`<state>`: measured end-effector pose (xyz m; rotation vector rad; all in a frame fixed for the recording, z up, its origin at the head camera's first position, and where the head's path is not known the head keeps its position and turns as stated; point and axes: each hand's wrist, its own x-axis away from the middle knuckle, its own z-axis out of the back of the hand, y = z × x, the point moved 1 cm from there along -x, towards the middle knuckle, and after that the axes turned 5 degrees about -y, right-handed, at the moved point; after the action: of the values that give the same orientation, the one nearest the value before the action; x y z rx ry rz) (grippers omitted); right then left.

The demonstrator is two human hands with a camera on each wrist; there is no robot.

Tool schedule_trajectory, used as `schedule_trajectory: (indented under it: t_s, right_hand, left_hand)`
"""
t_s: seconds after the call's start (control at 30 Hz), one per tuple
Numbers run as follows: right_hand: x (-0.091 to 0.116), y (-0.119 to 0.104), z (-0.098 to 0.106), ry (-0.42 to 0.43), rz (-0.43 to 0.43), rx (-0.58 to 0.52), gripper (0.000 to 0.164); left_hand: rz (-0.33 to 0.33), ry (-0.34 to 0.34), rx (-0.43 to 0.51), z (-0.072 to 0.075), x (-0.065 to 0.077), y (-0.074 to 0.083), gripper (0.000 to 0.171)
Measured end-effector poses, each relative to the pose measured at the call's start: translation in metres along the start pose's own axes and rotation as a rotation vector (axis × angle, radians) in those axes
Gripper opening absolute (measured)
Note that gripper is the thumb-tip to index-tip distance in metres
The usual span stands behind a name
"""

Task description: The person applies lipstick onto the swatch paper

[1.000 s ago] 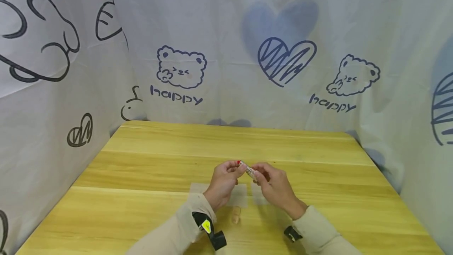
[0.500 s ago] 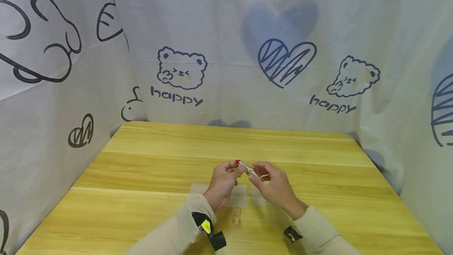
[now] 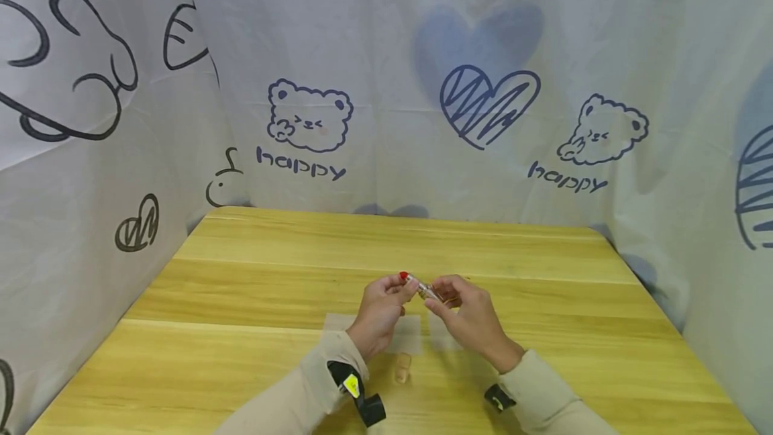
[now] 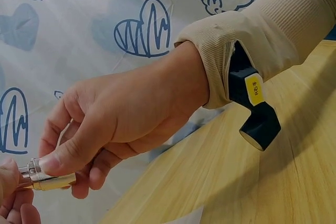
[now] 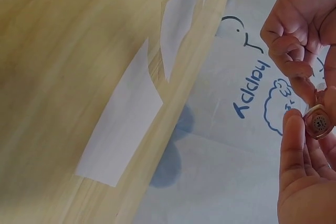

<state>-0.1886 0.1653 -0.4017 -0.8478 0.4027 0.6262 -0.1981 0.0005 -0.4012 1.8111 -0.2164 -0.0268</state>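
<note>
Both hands meet over the middle of the table around a lipstick (image 3: 427, 291), held at a slant with its red tip pointing up and left. My left hand (image 3: 382, 311) pinches it near the red end between thumb and fingers. At the other end, the thumb and fingers of my right hand (image 3: 474, 317) hold the base. The left wrist view shows the shiny gold tube of the lipstick (image 4: 55, 182) at close range. A round label on its underside faces the right wrist camera. Below the hands, a small amber, see-through cap-like piece (image 3: 402, 368) lies on the table.
Two pale thin sheets lie on the wooden table (image 3: 241, 287): one sheet (image 3: 410, 335) partly behind the left hand, another sheet (image 3: 443, 333) beside the right. White cloth walls (image 3: 392, 173) with drawings stand at the back and sides.
More of the lipstick's red tip shows past the left fingers than a second ago. The right thumb and fingers have shifted slightly on the base. The left hand stays nearly still.
</note>
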Motion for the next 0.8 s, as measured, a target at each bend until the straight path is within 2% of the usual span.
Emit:
schedule_trajectory:
  t_s: [0.27,0.57,0.8]
  right_hand:
    - [0.0,0.0004,0.0,-0.028,0.007,-0.057,0.014]
    - [0.0,-0.0006,0.0002,-0.058,-0.014,-0.067,0.014]
    - [-0.0003,0.0007,-0.0014,-0.062,-0.032,-0.062,0.013]
  left_hand:
    - [-0.004,-0.002,0.017,-0.0013,0.0013,0.0017,0.026]
    - [-0.007,-0.011,0.031,-0.0005,0.002,0.0019,0.02]
    - [-0.005,-0.018,0.028,0.0026,0.0005,-0.0002,0.026]
